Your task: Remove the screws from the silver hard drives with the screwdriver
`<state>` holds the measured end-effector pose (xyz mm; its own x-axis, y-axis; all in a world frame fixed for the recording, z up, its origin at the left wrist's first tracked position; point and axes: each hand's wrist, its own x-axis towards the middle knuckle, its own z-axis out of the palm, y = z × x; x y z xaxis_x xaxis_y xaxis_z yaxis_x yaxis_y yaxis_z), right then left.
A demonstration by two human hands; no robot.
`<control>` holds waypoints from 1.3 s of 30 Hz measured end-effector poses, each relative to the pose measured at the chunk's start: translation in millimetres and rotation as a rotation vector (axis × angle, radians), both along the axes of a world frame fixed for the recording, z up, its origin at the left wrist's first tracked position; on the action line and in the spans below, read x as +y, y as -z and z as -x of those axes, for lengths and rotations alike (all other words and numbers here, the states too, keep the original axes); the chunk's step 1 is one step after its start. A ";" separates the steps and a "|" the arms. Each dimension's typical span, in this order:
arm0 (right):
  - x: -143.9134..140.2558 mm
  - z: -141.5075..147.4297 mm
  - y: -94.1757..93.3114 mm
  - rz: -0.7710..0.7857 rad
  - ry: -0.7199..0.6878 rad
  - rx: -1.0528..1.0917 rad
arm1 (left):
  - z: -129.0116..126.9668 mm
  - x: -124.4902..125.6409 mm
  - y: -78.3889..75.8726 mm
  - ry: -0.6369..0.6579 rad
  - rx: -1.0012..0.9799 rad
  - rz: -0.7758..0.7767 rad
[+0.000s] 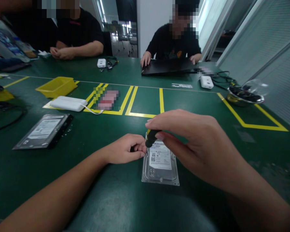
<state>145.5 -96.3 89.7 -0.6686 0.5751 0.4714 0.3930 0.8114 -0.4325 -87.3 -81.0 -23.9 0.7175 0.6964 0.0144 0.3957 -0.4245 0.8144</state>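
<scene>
Pinching the black-and-yellow screwdriver handle [150, 138] upright, the right hand [195, 141] stood over the far left corner of the silver rectangular metal hard drive [160, 164] lying lengthwise near the green desk's [111, 199] near edge, the left hand [124, 149] curled closed against that same corner.

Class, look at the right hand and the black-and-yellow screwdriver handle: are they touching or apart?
Touching. The head view shows the right hand pinching the screwdriver handle between thumb and fingers, no gap, above the hard drive.

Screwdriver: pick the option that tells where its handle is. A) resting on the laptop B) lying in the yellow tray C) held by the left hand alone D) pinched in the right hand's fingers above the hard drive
D: the right hand pinches the screwdriver handle over the hard drive.
</scene>
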 end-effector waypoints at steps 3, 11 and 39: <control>-1.3 0.4 0.4 0.026 -0.018 0.014 | -0.1 -0.3 0.5 0.002 -0.001 0.002; -0.8 5.1 -0.2 0.003 0.031 0.031 | -0.5 -0.9 0.0 -0.022 -0.004 -0.055; 2.1 -1.5 -0.2 0.048 -0.052 0.048 | 0.4 -0.4 2.4 -0.005 -0.016 0.012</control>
<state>147.1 -94.2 89.9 -0.6755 0.5626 0.4766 0.3284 0.8083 -0.4887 -87.7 -81.4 -26.3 0.7138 0.7001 0.0180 0.3843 -0.4130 0.8257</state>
